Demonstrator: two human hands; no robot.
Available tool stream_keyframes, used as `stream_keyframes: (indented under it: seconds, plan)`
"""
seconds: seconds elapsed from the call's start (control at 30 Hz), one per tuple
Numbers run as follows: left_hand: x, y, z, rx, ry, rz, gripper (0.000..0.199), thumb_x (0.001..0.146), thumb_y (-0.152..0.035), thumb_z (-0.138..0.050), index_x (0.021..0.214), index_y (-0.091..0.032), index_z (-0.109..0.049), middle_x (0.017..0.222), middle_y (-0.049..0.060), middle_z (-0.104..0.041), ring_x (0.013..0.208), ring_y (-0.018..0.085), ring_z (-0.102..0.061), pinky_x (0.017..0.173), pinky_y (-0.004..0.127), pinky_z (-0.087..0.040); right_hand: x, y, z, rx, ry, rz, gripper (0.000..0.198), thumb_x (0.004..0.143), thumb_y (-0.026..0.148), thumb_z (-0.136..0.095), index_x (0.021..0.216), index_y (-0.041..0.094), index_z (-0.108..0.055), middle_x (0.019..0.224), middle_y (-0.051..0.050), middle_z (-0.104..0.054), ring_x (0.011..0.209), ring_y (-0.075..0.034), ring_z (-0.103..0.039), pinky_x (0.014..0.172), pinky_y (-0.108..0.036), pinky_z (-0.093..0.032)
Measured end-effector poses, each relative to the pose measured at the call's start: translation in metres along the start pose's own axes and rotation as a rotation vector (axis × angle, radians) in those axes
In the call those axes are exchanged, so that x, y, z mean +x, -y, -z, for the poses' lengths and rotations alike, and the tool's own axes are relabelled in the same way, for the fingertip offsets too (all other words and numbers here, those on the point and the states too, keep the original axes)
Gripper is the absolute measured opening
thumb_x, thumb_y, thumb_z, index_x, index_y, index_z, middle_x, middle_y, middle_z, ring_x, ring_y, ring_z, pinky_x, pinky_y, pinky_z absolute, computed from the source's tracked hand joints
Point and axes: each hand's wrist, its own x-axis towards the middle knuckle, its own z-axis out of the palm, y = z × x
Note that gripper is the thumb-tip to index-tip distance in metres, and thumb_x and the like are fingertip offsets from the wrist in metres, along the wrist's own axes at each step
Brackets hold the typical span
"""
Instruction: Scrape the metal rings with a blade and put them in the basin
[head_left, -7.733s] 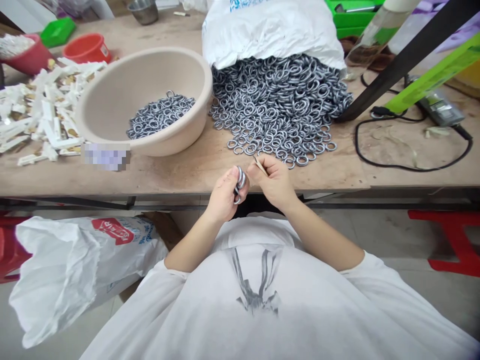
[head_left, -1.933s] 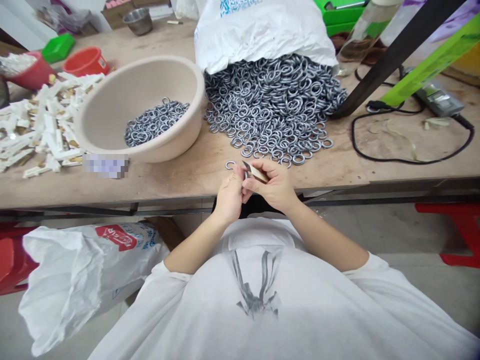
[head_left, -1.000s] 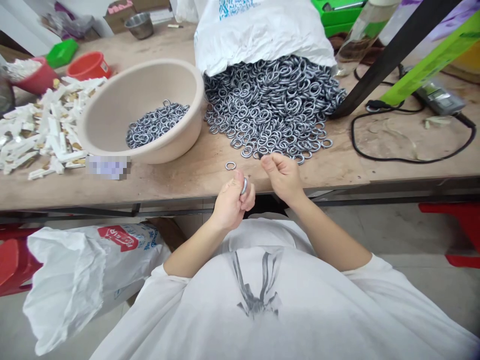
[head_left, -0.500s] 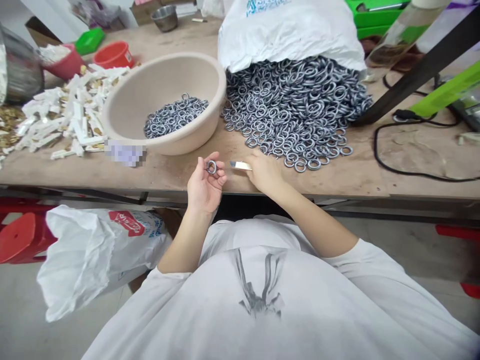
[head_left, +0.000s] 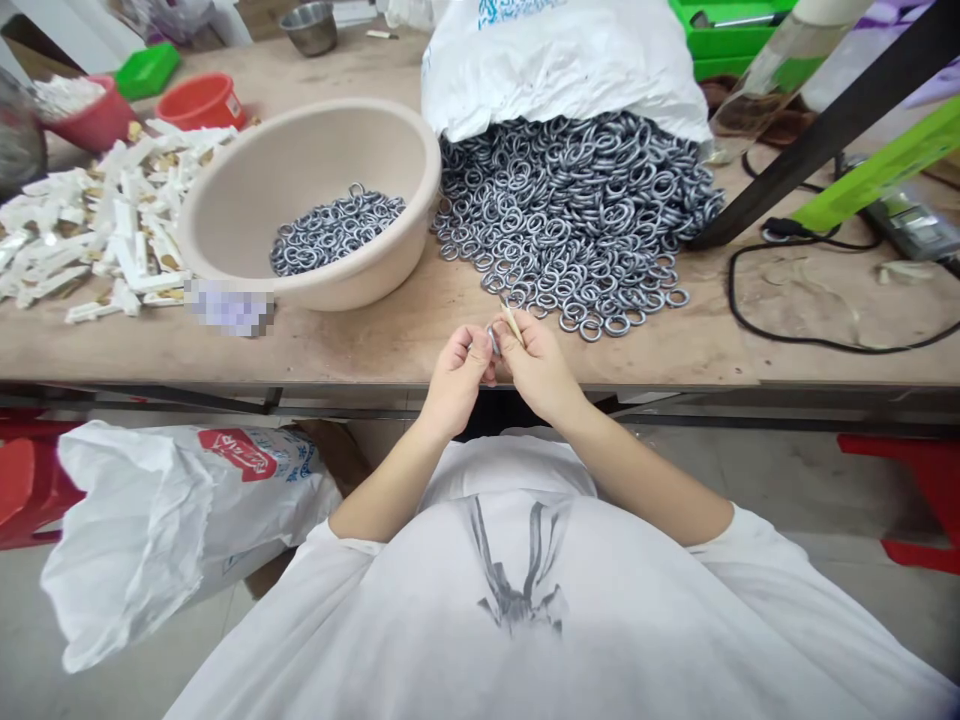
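At the front edge of the table, my left hand pinches one grey ring between thumb and fingers. My right hand meets it from the right, closed on a small knife with a cream handle; its blade is hard to make out now. The right thumb is close to the ring, and I cannot tell whether it touches. Just beyond my hands spreads a heap of grey rings, spilling from a white sack. To the left, a beige basin holds more such rings.
White strips lie piled at the left, near a red bowl. A dark post and black cable stand to the right. A white sack sits below the table's left side, beside a red stool.
My left hand has moved right and turned over with the ring, coming together with my right hand. The knife has swung from pointing left to pointing away from me. The view has shifted slightly.
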Motion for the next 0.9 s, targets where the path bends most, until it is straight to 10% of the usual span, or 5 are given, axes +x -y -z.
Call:
stream_keyframes:
  seconds: [0.33,0.5,0.7,0.9]
  plan:
    - [-0.005,-0.003,-0.002,-0.014,-0.014,-0.033,0.050,0.085,-0.062,-0.067,0.075,-0.014,-0.053,0.060,-0.001,-0.042,0.049,0.006,-0.034,0.045,0.019,-0.030,-0.008,0.007,0.004,-0.172,0.006,0.236,0.041,0.096,0.060,-0.068,0.100,0.019,-0.068,0.092,-0.005,-0.060,0.087,-0.023,-0.061,0.080,-0.036,-0.052]
    - [-0.010,-0.008,-0.010,-0.065,0.001,-0.005,0.053,0.080,-0.062,-0.072,0.071,-0.014,-0.051,0.058,-0.001,-0.043,0.048,0.006,-0.035,0.043,0.019,-0.028,-0.006,0.011,0.008,-0.067,0.038,0.129,0.046,0.097,0.065,-0.066,0.090,0.019,-0.062,0.073,-0.001,-0.057,0.059,-0.018,-0.055,0.055,-0.029,-0.046]
    - [-0.013,-0.022,-0.015,-0.184,-0.070,0.073,0.057,0.080,-0.060,-0.073,0.064,-0.014,-0.043,0.051,-0.003,-0.036,0.042,0.005,-0.029,0.040,0.018,-0.023,-0.017,0.018,0.018,-0.546,0.028,0.480,0.055,0.105,0.063,-0.053,0.077,0.016,-0.059,0.067,0.000,-0.050,0.060,-0.015,-0.045,0.057,-0.030,-0.030]
    - [-0.013,-0.030,-0.020,-0.191,-0.110,0.117,0.058,0.083,-0.057,-0.070,0.062,-0.014,-0.039,0.051,-0.004,-0.033,0.041,0.004,-0.029,0.039,0.018,-0.024,-0.023,0.014,0.017,-0.722,0.056,0.510,0.058,0.108,0.062,-0.048,0.071,0.017,-0.050,0.067,0.000,-0.046,0.059,-0.014,-0.042,0.056,-0.031,-0.027]
